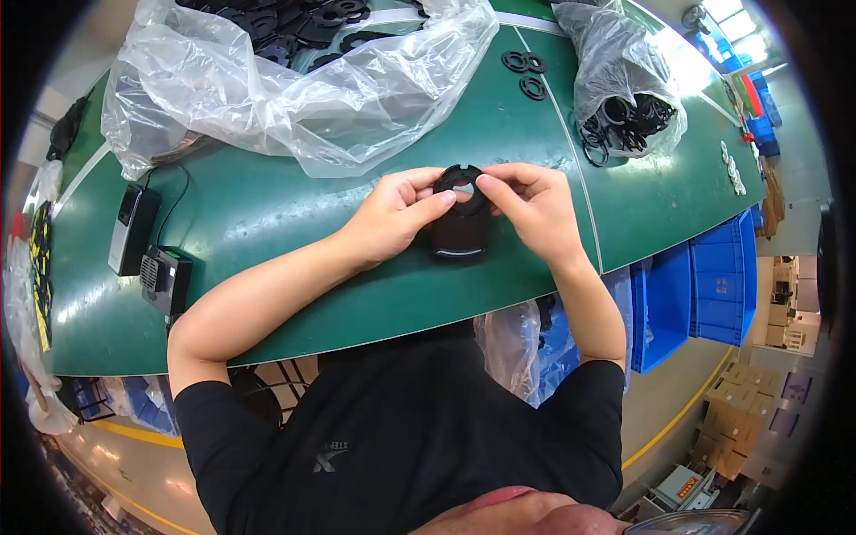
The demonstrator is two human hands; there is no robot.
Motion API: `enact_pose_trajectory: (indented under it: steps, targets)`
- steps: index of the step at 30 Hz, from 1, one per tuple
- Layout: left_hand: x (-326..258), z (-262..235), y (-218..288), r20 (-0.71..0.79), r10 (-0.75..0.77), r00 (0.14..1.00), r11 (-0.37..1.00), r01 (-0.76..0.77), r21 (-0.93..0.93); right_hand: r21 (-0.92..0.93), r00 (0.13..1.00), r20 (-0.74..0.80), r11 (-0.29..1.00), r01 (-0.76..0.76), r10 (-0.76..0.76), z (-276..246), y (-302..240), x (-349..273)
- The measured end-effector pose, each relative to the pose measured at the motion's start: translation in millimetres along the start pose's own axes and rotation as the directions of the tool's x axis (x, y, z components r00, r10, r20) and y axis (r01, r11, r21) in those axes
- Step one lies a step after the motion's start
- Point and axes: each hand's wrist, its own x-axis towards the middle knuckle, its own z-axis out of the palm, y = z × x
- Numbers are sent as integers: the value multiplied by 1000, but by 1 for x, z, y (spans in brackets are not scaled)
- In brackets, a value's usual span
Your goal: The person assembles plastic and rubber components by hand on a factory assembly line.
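Observation:
Between my two hands, over the green table (294, 201), is a black plastic ring (473, 207) with a round hole and a notch at its far edge. My left hand (392, 216) pinches the ring's left side, thumb on top. From the right, my right hand (537, 209) grips the same ring, its thumb near the hole. Just below the ring shows a dark, smooth-sided piece (459, 239) with a shiny curved near edge; whether it is joined to the ring I cannot tell. My fingers under the ring are mostly hidden.
A large clear plastic bag (374, 116) of black flat parts (312, 22) lies at the far left. Loose black rings (532, 87) and a bag of thin black rings (624, 76) lie far right. Two small boxes (134, 229) stand left. Blue crates (720, 281) sit beyond the right edge.

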Motion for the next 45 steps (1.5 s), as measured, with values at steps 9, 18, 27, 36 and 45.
enact_pose_trajectory:
  steps: [9,18,27,36,45]
  targets:
    - [-1,-4,-7,-93,-45,995,999,42,-32,-97,986,-80,985,141,-149,-20,7,5]
    - [4,-3,-3,-91,-66,994,998,64,-28,-847,873,-275,531,-21,-403,-139,60,23]
    - [2,-7,-4,-92,-76,993,996,71,-60,-280,854,-475,957,81,-211,-138,48,22]
    - [2,-6,-4,-109,-84,991,993,74,-92,236,975,-198,971,-48,96,-87,19,-2]
    - [3,-4,-2,-172,-97,980,987,73,-141,-296,988,-76,943,-150,133,-36,-8,-20]
